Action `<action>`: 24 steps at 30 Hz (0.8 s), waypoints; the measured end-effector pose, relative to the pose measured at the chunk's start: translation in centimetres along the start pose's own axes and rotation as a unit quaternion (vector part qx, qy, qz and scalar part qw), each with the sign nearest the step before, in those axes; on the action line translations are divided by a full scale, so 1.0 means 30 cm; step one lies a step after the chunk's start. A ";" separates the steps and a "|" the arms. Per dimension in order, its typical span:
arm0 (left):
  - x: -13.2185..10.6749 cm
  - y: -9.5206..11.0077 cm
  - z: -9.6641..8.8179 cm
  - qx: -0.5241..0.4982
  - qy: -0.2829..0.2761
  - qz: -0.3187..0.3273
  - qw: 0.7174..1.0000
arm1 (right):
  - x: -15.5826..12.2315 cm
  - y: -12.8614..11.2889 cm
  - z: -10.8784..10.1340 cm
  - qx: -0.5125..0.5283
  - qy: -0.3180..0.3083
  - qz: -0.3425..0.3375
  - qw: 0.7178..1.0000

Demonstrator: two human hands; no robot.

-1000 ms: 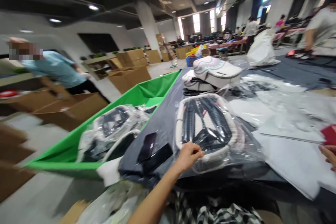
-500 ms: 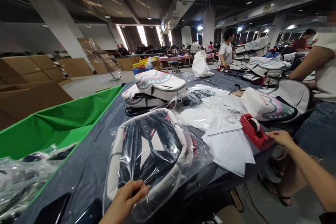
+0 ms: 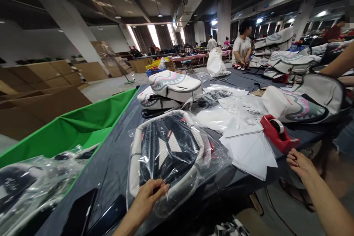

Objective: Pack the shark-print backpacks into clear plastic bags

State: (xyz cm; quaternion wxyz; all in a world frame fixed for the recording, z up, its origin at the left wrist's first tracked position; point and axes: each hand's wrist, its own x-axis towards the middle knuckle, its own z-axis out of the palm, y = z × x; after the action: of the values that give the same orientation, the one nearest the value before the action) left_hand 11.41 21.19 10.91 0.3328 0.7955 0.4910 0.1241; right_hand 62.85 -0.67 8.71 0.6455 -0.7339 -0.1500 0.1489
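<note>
**Bagged backpack pinned at the table's near edge**

The table (image 3: 116, 155), draped in dark cloth, runs away from the fingers; its near edge lies just under them, so the work sits within easy reach. Left of the fingers, beside the table, a green bin (image 3: 83, 125) holds more bagged packs, placed, it seems, to catch finished pieces.

Directly beyond the left fingertips lies the backpack (image 3: 168, 147), straps up, sealed in a clear bag (image 3: 215, 158). The left hand (image 3: 148, 197) has its fingers curled and closed on the bag's near end, where the loose plastic gathers; that grip likely keeps the slippery film from sliding on the cloth.

To the right of the pack, between the two hands, a sheaf of white sheets (image 3: 249, 151) fans out over the table edge. Just beyond the right fingers stands a red tape dispenser (image 3: 278, 136), close to the edge so tape comes off readily. The right hand (image 3: 300, 162) hangs just off the table edge, fingers loosely bent, gripping nothing visible.

Two dark phones (image 3: 80, 212) lie left of the left hand.
</note>
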 end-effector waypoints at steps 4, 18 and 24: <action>-0.024 0.037 -0.008 0.005 0.002 0.019 1.000 | -0.162 -0.032 0.228 0.065 -0.188 0.055 0.978; -0.024 0.095 -0.028 -0.037 0.000 -0.030 0.999 | -0.537 -0.481 1.025 -0.388 -0.688 -0.461 0.405; -0.022 0.090 -0.030 -0.028 0.003 -0.022 0.999 | -0.446 -0.445 1.031 -0.426 -0.556 -0.452 0.552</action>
State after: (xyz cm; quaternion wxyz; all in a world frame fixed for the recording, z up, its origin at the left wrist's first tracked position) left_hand 12.50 20.17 13.41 0.3559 0.7745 0.5058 0.1327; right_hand 37.54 23.35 18.50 0.0276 -0.5293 -0.8372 0.1347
